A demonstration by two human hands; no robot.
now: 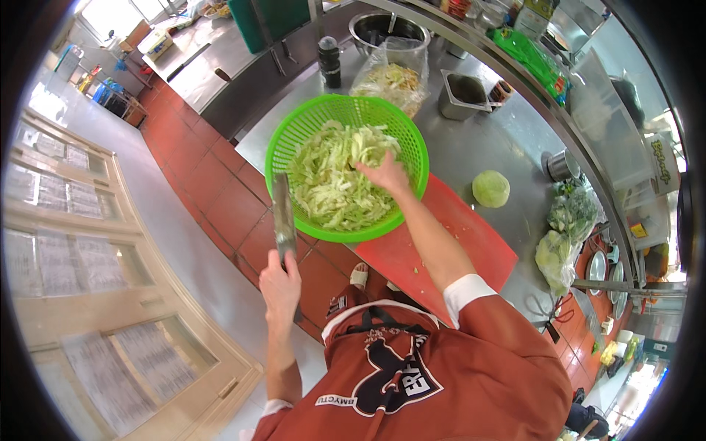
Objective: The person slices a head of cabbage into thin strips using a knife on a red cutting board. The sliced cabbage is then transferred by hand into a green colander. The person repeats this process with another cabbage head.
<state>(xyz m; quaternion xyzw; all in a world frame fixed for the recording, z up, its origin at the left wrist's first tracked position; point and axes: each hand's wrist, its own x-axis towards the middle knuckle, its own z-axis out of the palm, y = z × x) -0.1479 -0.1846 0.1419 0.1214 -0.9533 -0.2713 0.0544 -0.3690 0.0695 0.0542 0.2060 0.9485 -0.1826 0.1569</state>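
A green plastic colander [422, 165] full of shredded cabbage [342, 182] stands at the centre, over the corner of a red cutting board [469, 242]. My right hand [389, 173] reaches into it and touches the shreds, fingers spread; whether it grips any is unclear. In my left hand [280, 281] is the handle of a cleaver [283, 212], its blade upright beside the colander's left rim. A whole cabbage head [491, 189] lies on the steel table [518, 149] right of the board.
Behind the colander are an open plastic bag of shredded vegetables [394, 77], a steel bowl [358, 25] and a dark bottle [329, 63]. A steel container [460, 110] is further right. Bagged greens [568, 220] lie at the right, under a steel shelf edge [573, 124].
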